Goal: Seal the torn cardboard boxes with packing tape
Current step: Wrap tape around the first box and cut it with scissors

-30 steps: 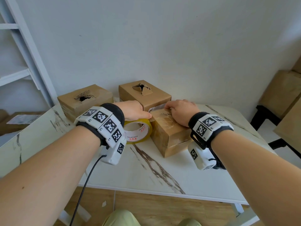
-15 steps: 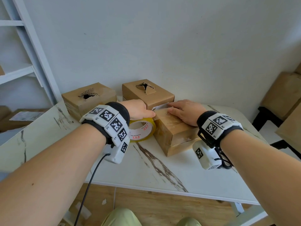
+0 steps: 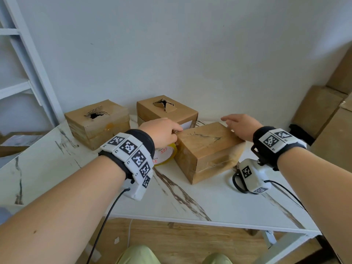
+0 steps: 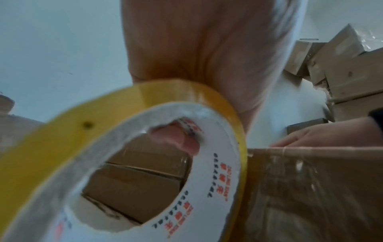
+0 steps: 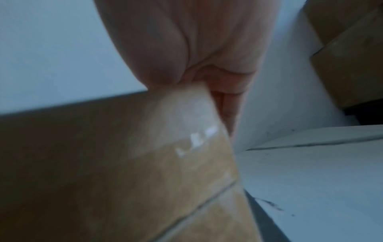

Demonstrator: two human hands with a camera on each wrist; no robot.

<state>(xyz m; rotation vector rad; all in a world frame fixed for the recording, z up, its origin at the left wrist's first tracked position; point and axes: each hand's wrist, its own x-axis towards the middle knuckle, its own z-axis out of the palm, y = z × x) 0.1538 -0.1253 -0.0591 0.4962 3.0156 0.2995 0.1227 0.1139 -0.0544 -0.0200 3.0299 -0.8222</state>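
Taping the nearest box (image 3: 205, 147) on the surface (image 3: 190, 202).
Left hand (image 3: 162, 133) grips the tape roll (image 3: 165, 155); right hand (image 3: 242, 126) rests flat, fingers relaxed.

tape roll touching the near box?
Touching. In the left wrist view the tape roll's yellow rim meets the taped near box's top corner with no gap; the left hand grips the roll through its core.

Soft, even daylight; head view sharp with bowed edges, both wrist views blurred, the right one dim.
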